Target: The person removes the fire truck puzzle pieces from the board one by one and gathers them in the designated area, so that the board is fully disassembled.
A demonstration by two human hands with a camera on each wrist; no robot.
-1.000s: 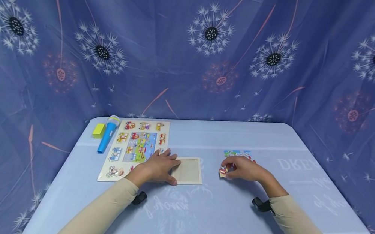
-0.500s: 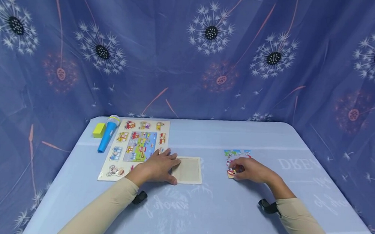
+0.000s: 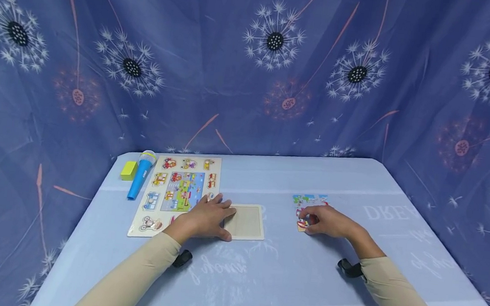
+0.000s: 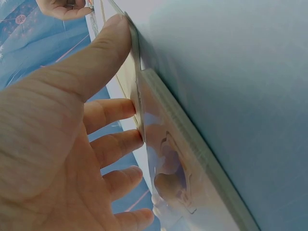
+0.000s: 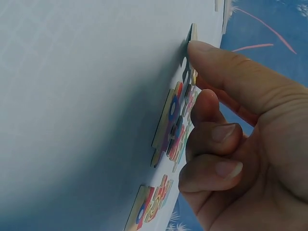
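Observation:
My left hand (image 3: 208, 217) lies with spread, nearly straight fingers over the left side of a shallow wooden puzzle tray (image 3: 248, 222). In the left wrist view its thumb and fingertips touch the tray's edge, close to the neighbouring board. To the right, my right hand (image 3: 330, 222) pinches a jigsaw piece (image 3: 302, 225) with red and white print between thumb and forefinger. That piece (image 5: 194, 32) is low at the table, at the near left corner of several other jigsaw pieces (image 3: 307, 200). The hand covers part of those pieces in the head view.
A wooden peg puzzle board (image 3: 139, 226) with vehicle pictures lies left of the tray. Beyond its left edge are a blue toy microphone (image 3: 139, 180) and a yellow block (image 3: 129, 170). A dandelion-patterned curtain (image 3: 200, 70) rises behind the table.
My right hand has moved a little to the right with the jigsaw piece, bringing it up to the other pieces, and then stays there. The left hand has kept its place on the tray.

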